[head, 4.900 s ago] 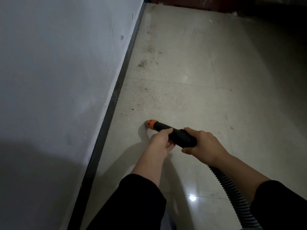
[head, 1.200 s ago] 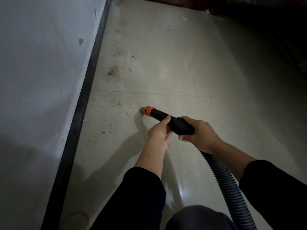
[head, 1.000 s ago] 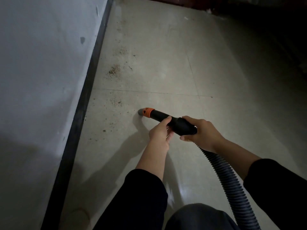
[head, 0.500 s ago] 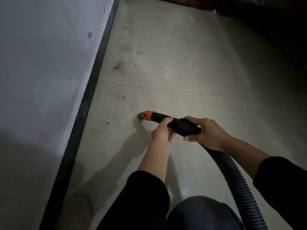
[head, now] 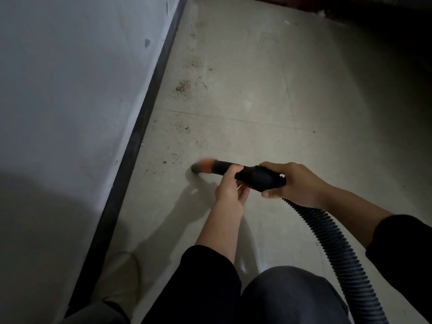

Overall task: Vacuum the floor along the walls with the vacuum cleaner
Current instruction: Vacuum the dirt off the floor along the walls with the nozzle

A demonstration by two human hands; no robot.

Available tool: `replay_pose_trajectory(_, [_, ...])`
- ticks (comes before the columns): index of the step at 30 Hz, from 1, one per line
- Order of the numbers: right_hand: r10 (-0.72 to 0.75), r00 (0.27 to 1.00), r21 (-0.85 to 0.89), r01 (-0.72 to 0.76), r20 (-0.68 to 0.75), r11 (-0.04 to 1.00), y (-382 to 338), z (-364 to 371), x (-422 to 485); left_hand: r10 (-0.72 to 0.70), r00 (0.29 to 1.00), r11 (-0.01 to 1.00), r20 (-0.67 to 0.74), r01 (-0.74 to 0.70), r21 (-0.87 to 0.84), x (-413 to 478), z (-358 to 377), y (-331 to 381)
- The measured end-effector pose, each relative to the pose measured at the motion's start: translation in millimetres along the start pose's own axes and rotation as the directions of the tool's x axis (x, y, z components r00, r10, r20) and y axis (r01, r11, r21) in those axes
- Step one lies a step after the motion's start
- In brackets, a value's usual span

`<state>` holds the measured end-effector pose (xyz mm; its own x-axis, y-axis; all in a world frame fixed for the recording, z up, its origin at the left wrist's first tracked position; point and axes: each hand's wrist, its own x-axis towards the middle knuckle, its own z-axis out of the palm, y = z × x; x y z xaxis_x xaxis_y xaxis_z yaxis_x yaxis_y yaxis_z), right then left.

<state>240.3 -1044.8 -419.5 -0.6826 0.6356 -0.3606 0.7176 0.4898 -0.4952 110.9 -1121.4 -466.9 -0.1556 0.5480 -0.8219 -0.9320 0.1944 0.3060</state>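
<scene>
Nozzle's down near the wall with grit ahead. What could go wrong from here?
1. The nozzle sits out from the baseboard; the specks between them may get skipped.
2. The hose runs past the knee and could snag as the left hand and right hand push the wand toward the bigger dirt patch ahead.

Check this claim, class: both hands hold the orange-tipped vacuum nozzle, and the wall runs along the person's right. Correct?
No. The head view shows the wall on the person's left; left hand and right hand do hold the nozzle.
</scene>
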Motion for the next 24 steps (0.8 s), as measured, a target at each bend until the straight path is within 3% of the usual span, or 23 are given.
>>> replay_pose_trajectory(24, [-0.094, 0.994, 0.009, 0.094, 0.055, 0.996, -44.7, 18.1, 27.9, 0.085, 0.991, 0.989, -0.1, -0.096, -0.114, -5.6, -30.8, 29.6])
